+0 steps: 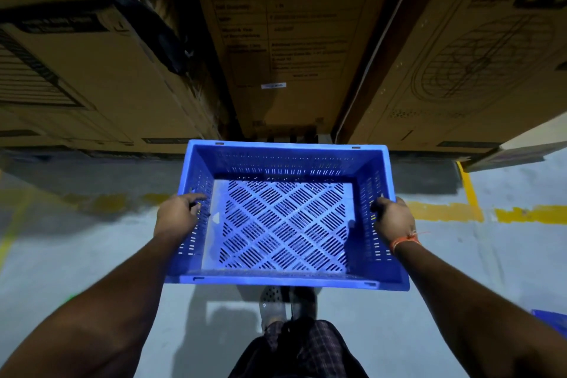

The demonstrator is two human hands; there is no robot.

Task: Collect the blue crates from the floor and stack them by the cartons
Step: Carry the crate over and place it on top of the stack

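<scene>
Carried level between both hands: an empty blue crate (285, 215), clear of the floor (76, 255) and just short of the cartons (306, 40) ahead. Left hand (178, 215) curled over the left wall at its handle slot, fingers hooked inside; right hand (394, 218) gripping the right wall the same way, orange thread (405, 241) at the wrist. Beyond the hands, a yellow line (445, 212) across the floor and a narrow gap between cartons. Below the crate, a shoe (271, 305). Low and to the right of the right hand, a sliver of another blue crate (552, 319), still to be collected.

Likely risks from here: far rim striking a carton face if pushed on without lowering; a tilt or slip if one hand lets go early, the hold being only on thin perforated walls; feet hidden under the crate, so a stumble at the line.
</scene>
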